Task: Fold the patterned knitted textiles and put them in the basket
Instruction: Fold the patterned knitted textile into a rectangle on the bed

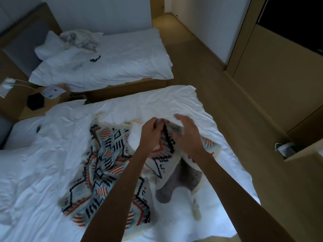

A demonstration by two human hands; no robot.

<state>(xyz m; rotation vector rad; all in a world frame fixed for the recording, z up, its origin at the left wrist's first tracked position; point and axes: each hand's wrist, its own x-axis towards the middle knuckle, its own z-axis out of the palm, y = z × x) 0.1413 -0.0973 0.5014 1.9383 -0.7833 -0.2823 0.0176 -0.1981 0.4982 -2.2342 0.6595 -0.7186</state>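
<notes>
A person's two bare forearms reach out from the bottom of the frame over a rumpled white duvet (43, 172) on the near bed. Spread across it lies a patterned knitted blanket (104, 165), cream with black zigzags, orange-striped blocks and pale blue bands, crumpled and partly bunched, its grey reverse side (174, 179) turned up at the right. A cream tassel (196, 209) trails from its right edge onto the bedding.

Both hands meet at the blanket's far edge, which is lifted off the bed. The left hand (151, 132) has its fingers curled tight, pinching the raised knit. The right hand (186, 131) holds the same raised fold just beside it; its fingers are blurred, so how firmly they close cannot be told exactly, though fabric shows gripped beneath the palm.

Beyond the near bed, at left, a wooden nightstand (15, 109) carries a black hexagonal object (35, 102) and a white card (52, 91). Farther back stands a second bed (125, 56) with white bedding, a loose heap of pale cloth (78, 40) lying on its pillow end. Tan flooring (201, 70) runs along the right, bordered by wooden cabinetry (272, 70).
</notes>
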